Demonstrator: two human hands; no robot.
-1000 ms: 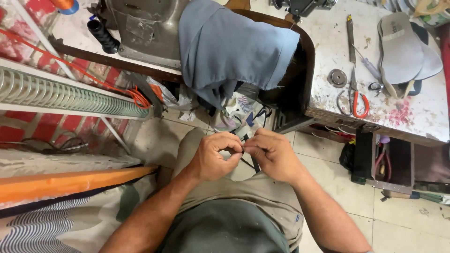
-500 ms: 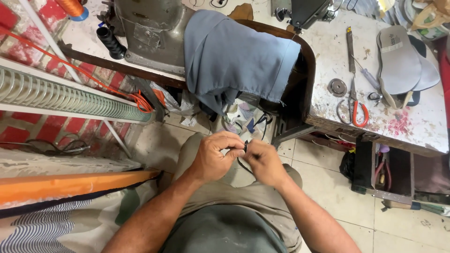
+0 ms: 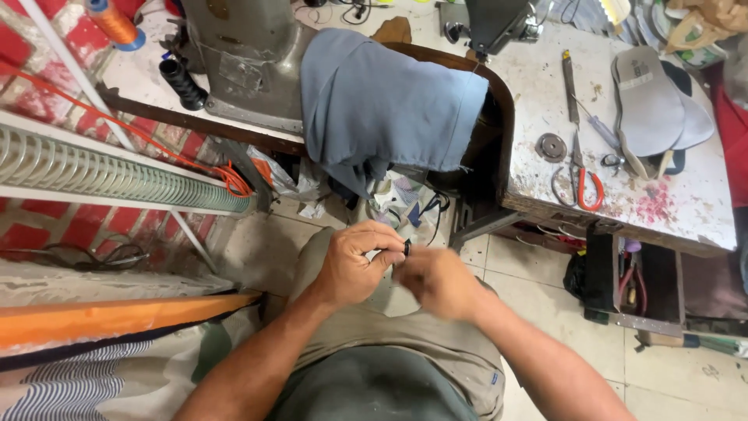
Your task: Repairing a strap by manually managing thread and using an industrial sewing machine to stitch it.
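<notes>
Small black ring (image 3: pixel 407 248) between fingertips (image 3: pixel 387 253)

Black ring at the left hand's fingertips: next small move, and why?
Probably steady the right hand beside the small black ring before working it further. The left hand pinches the ring at its fingertips over the lap, while the right hand is motion-blurred and its grip cannot be read.

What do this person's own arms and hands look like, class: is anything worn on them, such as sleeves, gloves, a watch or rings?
Both forearms are bare as far as the picture shows: no sleeves, no gloves, no watch or bracelet. The left hand shows no ring. The right hand is blurred, so its fingers cannot be checked for rings.
</notes>
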